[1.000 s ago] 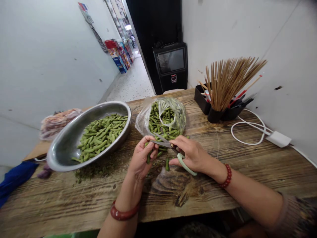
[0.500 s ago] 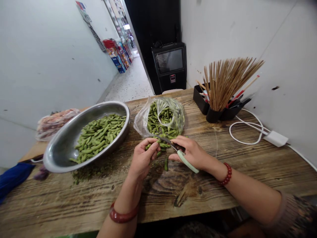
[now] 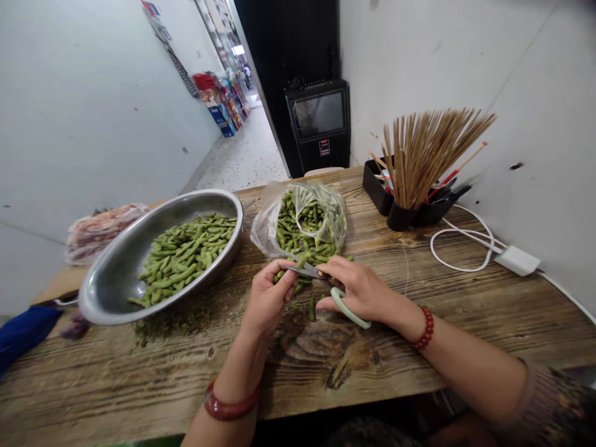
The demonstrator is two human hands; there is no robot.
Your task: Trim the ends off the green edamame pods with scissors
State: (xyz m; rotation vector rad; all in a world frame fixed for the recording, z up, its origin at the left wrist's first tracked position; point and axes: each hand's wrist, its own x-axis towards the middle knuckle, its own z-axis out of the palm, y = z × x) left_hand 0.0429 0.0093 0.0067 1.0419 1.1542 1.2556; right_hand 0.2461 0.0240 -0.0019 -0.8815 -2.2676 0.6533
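Observation:
My left hand (image 3: 271, 295) is closed in a pinch on a green soybean pod (image 3: 279, 275), mostly hidden by the fingers. In my right hand (image 3: 356, 288) is a pair of scissors (image 3: 347, 307) with pale green handles, its blades reaching to the left fingertips. Just beyond both hands lies a clear plastic bag (image 3: 267, 226) of soybean pods (image 3: 314, 217), some spilling from its mouth. One loose pod (image 3: 311, 308) rests on the wood between my hands. To the left, a tilted steel basin (image 3: 109, 288) holds many pods (image 3: 189, 257).
Small green trimmings (image 3: 177, 323) lie below the basin on the wooden table (image 3: 186, 385). Behind the basin is a plastic-wrapped reddish bundle (image 3: 105, 230). At the right stand a black holder (image 3: 401, 217) with thin wooden sticks (image 3: 426, 158) and a white adapter (image 3: 518, 259) with its cable.
The scissors have turned in my right hand, and their blades now show spread apart by the left fingertips. My left hand has barely moved.

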